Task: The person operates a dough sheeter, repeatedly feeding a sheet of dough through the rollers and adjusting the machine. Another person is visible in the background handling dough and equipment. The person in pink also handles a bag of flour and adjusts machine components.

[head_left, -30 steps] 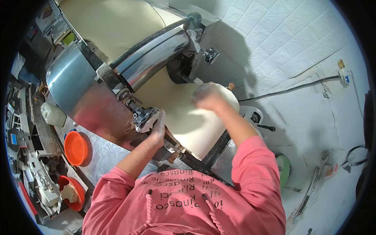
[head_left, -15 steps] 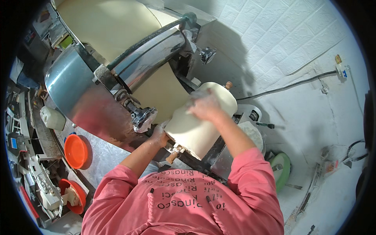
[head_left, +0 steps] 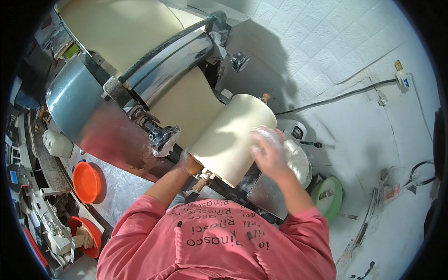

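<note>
A thick roll of pale dough sheet (head_left: 233,140) is wound around a rod whose wooden handles stick out at both ends, the near one (head_left: 200,183) and the far one (head_left: 265,97). From it a dough sheet (head_left: 189,105) runs back up into a metal roller machine (head_left: 100,116). My left hand (head_left: 190,163) is against the roll's near left end, its fingers hidden behind the dough. Floury and somewhat blurred, my right hand (head_left: 269,148) is at the roll's right side, fingers stretched out and holding nothing.
A bowl of white powder (head_left: 297,161) stands right of the roll. Black hand knobs (head_left: 164,140) jut from the machine. Farther right are a green basin (head_left: 328,198) and a wall cable (head_left: 336,99). Orange basins (head_left: 87,183) and a whitish jug (head_left: 58,143) sit at left.
My right hand has moved from the top of the dough roll down to its right side, near the powder bowl. My left hand stays at the near end. The view has shifted slightly.
</note>
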`<state>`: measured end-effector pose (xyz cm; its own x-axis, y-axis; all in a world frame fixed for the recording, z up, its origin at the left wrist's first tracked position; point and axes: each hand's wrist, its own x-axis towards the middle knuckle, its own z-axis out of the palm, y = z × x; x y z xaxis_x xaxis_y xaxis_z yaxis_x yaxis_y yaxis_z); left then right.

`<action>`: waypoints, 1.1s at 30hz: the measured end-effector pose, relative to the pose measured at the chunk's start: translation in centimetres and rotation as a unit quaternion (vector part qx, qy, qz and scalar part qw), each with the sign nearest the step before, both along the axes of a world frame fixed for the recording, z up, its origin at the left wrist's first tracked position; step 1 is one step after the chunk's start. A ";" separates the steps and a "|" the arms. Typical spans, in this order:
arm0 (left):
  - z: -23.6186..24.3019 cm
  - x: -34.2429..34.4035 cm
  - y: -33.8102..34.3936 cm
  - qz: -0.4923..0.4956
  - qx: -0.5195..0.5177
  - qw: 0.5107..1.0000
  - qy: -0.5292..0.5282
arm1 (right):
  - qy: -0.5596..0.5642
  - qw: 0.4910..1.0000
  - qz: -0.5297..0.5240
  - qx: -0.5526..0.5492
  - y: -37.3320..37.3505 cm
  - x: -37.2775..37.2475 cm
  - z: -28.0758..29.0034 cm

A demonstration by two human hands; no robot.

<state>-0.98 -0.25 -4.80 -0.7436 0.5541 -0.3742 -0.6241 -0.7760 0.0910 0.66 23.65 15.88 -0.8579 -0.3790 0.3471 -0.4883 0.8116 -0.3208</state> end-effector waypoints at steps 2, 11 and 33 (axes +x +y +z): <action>-0.7 -0.5 -1.0 -0.030 -0.044 0.999 0.009 | -0.069 0.990 -0.119 -0.040 5.7 1.4 -1.0; 1.8 -0.6 -2.1 0.010 -0.213 0.977 0.027 | -0.365 0.919 -0.125 0.080 14.9 6.5 -7.2; 10.0 0.4 -0.3 0.056 -0.412 0.909 0.003 | -0.047 0.979 0.000 0.198 -3.0 -11.7 -4.7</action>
